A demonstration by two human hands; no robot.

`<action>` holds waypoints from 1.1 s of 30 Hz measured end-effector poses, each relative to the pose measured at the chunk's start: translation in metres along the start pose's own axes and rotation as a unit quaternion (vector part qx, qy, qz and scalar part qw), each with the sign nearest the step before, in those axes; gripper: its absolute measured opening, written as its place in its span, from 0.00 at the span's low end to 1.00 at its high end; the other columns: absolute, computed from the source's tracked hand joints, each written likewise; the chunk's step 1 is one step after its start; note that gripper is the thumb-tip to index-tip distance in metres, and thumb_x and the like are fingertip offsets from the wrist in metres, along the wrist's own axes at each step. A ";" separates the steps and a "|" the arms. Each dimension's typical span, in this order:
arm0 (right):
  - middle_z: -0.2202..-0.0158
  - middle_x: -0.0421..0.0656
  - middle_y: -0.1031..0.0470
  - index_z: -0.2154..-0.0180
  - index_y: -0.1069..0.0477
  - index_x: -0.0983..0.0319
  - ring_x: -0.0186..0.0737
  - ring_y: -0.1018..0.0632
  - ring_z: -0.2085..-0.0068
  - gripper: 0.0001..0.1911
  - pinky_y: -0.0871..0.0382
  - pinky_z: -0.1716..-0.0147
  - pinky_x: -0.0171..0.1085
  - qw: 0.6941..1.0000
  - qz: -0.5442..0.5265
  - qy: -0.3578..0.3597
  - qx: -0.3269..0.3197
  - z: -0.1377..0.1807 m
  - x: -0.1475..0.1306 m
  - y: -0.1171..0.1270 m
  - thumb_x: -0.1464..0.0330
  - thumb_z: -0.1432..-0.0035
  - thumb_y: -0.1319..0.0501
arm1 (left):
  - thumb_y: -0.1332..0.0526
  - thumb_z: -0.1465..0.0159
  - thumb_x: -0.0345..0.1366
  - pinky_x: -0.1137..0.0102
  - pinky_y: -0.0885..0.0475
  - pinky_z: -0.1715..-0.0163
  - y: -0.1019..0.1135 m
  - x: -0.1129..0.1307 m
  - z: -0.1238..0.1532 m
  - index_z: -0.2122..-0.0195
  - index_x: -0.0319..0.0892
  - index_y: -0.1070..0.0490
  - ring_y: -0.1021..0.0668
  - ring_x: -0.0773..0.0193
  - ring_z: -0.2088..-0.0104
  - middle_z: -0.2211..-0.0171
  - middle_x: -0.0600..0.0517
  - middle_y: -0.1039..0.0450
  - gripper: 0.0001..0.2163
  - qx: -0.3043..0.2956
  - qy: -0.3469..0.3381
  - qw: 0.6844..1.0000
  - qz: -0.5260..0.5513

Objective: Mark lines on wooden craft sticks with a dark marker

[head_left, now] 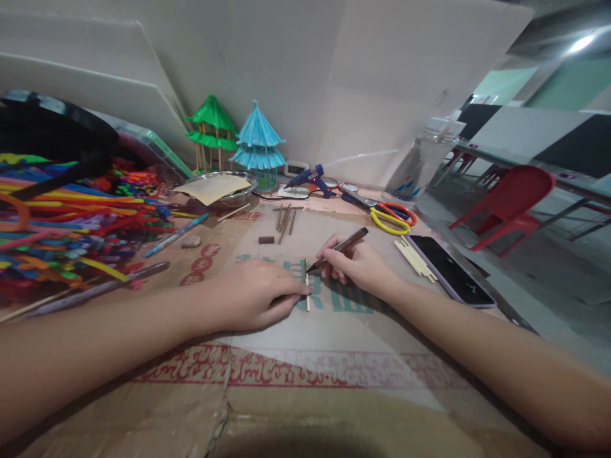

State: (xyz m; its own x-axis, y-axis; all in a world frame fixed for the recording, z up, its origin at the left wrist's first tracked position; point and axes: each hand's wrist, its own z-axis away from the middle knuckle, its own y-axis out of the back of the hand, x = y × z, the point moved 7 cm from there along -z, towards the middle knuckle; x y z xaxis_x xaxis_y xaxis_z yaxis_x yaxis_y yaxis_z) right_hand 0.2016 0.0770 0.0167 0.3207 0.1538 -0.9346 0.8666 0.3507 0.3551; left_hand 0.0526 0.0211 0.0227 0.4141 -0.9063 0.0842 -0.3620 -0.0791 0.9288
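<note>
Working on flattened cardboard [296,375] printed with red patterns, white boards leaning behind, red chair [506,207] standing off right in a grey room. Pinning one pale wooden stick [307,286] flat on the cardboard with left hand [258,296], fingertips pressing its middle, fingers curled closed. Gripping one brown marker [341,247] in right hand [358,264], fingers shut around it, tip touching the stick's upper end. Counting two toy pavilions, green [212,130] and blue [258,145]; one blue glue gun [310,179]; two scissors, red [394,210] and yellow [389,222]; one phone [451,268]; several dark sticks [285,219] lying near, exact count unclear; few pale sticks [415,259] touching the phone. Holding a tan sheet, one metal bowl [224,191]. Piling at left, colourful pipe cleaners [62,216].
</note>
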 end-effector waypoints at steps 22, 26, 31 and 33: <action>0.79 0.39 0.26 0.68 0.32 0.62 0.28 0.33 0.82 0.10 0.40 0.84 0.28 1.000 0.000 0.010 -0.020 0.001 0.003 -0.002 0.62 0.41 0.39 | 0.46 0.31 0.35 0.71 0.30 0.68 -0.001 -0.001 -0.002 0.52 0.47 0.23 0.21 0.63 0.67 0.65 0.52 0.21 0.13 -0.020 0.020 1.000 0.009; 0.79 0.37 0.27 0.66 0.32 0.62 0.27 0.34 0.83 0.10 0.40 0.86 0.28 1.000 0.006 0.006 0.018 -0.001 0.004 0.002 0.61 0.39 0.40 | 0.46 0.31 0.35 0.71 0.30 0.68 -0.001 -0.001 -0.002 0.52 0.47 0.23 0.21 0.64 0.68 0.66 0.52 0.21 0.13 -0.012 0.016 1.000 0.012; 0.77 0.37 0.27 0.64 0.32 0.61 0.27 0.34 0.84 0.11 0.38 0.86 0.28 0.999 -0.006 0.005 0.042 -0.003 0.005 0.006 0.60 0.38 0.40 | 0.46 0.30 0.36 0.70 0.31 0.69 -0.002 -0.002 0.000 0.52 0.48 0.24 0.20 0.62 0.67 0.64 0.53 0.20 0.13 -0.016 0.020 1.000 0.009; 0.77 0.37 0.27 0.64 0.32 0.62 0.27 0.33 0.83 0.10 0.37 0.86 0.28 0.999 -0.010 0.006 0.042 -0.002 0.004 0.005 0.61 0.38 0.41 | 0.46 0.30 0.36 0.70 0.31 0.68 -0.002 -0.003 0.000 0.52 0.48 0.24 0.20 0.62 0.66 0.64 0.53 0.20 0.12 -0.016 0.021 1.000 0.009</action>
State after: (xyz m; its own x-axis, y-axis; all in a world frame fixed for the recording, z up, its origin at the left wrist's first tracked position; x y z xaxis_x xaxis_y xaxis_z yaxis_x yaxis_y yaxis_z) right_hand 0.2068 0.0817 0.0149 0.2990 0.1583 -0.9410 0.9019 0.2755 0.3329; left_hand 0.0520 0.0235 0.0201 0.4421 -0.8895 0.1154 -0.3427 -0.0486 0.9382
